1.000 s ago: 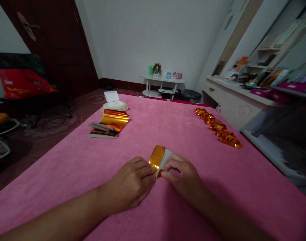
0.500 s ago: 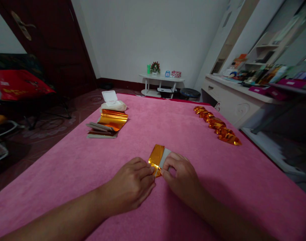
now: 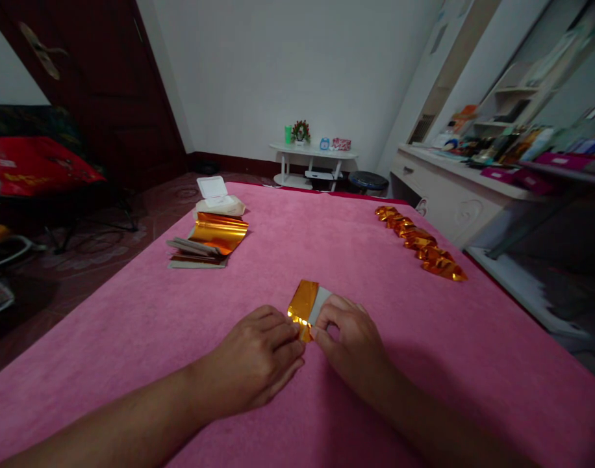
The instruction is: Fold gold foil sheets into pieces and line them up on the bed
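Observation:
A partly folded sheet of gold foil paper [image 3: 304, 298] with a grey back lies on the pink cloth between my hands. My left hand [image 3: 264, 356] is closed, its fingertips gripping the paper's lower left edge. Thumb and forefinger of my right hand [image 3: 353, 338] pinch the lower right part, beside the exposed grey strip. To the far left sits a stack of gold foil paper sheets [image 3: 222, 232], the top one curling up. Several folded gold foil pieces [image 3: 419, 244] form a row on the right.
A pink cloth [image 3: 146, 331] covers the table. Behind the stack stands an open white pack of wipes [image 3: 219, 203]. Beyond the table are a small white side table [image 3: 314, 152] and a dark stool [image 3: 368, 181]. A cluttered dresser [image 3: 453, 188] stands to the right.
The fold near my fingertips lies slightly changed, and my left fingers have shifted a little right along the paper's lower edge. My right hand keeps nearly the same pinch.

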The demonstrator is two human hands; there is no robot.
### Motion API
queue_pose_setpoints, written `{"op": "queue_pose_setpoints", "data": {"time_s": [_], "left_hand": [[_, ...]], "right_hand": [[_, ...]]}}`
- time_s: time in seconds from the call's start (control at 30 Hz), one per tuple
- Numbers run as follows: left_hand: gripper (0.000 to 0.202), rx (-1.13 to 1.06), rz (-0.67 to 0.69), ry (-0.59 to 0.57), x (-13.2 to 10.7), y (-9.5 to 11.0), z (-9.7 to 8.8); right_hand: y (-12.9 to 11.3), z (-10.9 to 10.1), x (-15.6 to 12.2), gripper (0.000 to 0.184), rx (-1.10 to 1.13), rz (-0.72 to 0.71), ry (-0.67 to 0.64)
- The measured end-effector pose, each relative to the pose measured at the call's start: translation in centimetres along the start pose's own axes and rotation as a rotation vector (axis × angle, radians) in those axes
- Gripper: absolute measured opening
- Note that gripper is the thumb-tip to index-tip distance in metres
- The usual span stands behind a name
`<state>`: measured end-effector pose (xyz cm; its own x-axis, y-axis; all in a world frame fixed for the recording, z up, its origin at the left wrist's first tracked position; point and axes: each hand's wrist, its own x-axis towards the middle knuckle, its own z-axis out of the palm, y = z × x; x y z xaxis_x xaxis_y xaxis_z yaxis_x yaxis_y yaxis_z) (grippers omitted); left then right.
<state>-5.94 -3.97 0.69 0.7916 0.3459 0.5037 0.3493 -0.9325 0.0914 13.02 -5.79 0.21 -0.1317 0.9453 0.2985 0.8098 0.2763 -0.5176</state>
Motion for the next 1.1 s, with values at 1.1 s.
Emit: {"op": "queue_pose_setpoints", "data": {"time_s": [1.1], "left_hand": [[0.021,-0.12,-0.068,-0.066,0.34,0.49,-0.23]], "right_hand": [[-0.33,0.0,0.24,0.014,-0.031,0.077,-0.014]]}}
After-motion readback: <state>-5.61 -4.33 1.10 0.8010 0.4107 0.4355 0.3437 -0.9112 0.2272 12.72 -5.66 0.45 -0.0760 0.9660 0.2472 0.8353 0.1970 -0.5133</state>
